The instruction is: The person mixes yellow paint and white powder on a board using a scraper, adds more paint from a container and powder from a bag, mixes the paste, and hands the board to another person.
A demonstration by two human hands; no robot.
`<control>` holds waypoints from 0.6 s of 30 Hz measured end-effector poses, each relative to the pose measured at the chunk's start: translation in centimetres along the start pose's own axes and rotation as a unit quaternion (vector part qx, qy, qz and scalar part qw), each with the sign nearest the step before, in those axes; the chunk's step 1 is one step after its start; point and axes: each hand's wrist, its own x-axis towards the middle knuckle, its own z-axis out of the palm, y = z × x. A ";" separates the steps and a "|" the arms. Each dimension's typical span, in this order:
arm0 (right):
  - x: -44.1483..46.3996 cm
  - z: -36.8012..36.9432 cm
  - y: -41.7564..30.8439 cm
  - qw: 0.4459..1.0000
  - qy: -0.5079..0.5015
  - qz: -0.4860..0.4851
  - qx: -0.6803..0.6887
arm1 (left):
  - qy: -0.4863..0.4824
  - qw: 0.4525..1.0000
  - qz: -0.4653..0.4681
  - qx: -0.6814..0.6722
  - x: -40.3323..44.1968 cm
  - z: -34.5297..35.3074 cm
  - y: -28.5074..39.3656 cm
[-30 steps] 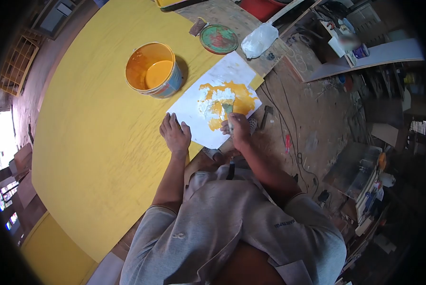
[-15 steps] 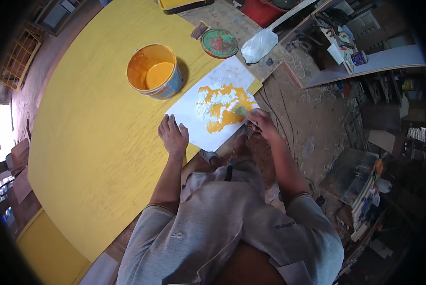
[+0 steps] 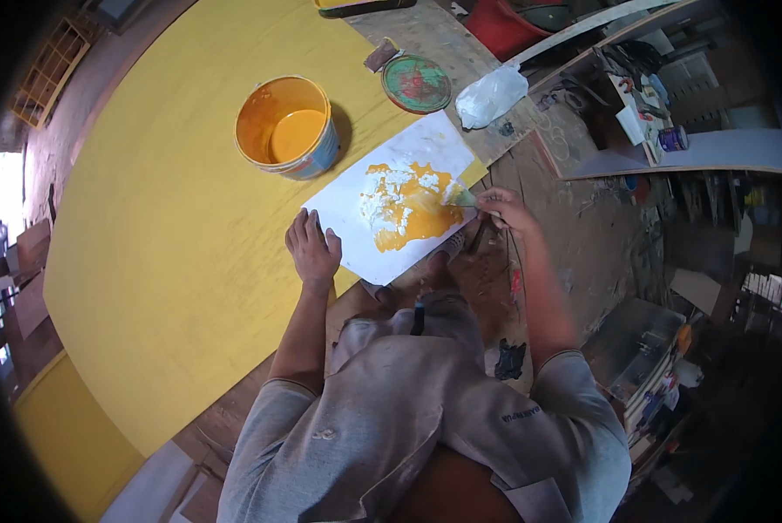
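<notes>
A white board (image 3: 434, 135) lies at the edge of a large yellow panel (image 3: 173, 261). Orange paint (image 3: 430, 216) and white powder (image 3: 375, 207) are spread together in a patch on it. My right hand (image 3: 506, 209) grips a putty knife (image 3: 464, 198), its blade at the right side of the patch. My left hand (image 3: 313, 247) rests on the near left corner of the board, fingers stretched out. Behind the board, on the panel, stands a bucket (image 3: 316, 157) with orange paint inside.
A green and red stained lid (image 3: 416, 84) and a white plastic bag (image 3: 493, 96) lie past the board's far end. A yellow-lined tray (image 3: 365, 7) sits at the top. To the right are a red basin (image 3: 498, 30) and a shelf unit (image 3: 687, 155) holding tools and a can.
My right hand has moved right and slightly up with the putty knife. The powder is more smeared into the orange paint. My left hand stays on the board's corner.
</notes>
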 end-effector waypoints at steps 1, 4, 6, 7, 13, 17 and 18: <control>0.7 -0.6 -0.1 1.000 0.003 0.006 -0.013 | 0.001 1.000 0.001 0.004 0.0 0.1 0.0; 3.5 -1.6 -1.5 0.999 -0.012 0.020 -0.049 | 0.000 1.000 -0.004 0.015 0.0 0.2 0.1; 5.8 -0.4 -3.2 0.996 -0.049 0.025 -0.071 | -0.005 1.000 -0.008 0.021 0.1 0.1 0.2; 6.7 0.6 -4.2 0.992 -0.080 0.009 -0.096 | -0.009 1.000 -0.010 0.023 0.2 0.1 0.3; 9.6 6.2 -7.9 0.959 -0.180 -0.017 -0.216 | 0.003 1.000 -0.010 0.021 0.2 0.3 0.3; 7.3 6.9 -7.6 0.952 -0.156 -0.127 -0.229 | 0.003 1.000 -0.014 0.026 0.2 0.4 0.1; 6.9 5.9 -7.0 0.957 -0.141 -0.131 -0.218 | 0.005 1.000 -0.014 0.024 0.3 0.4 0.1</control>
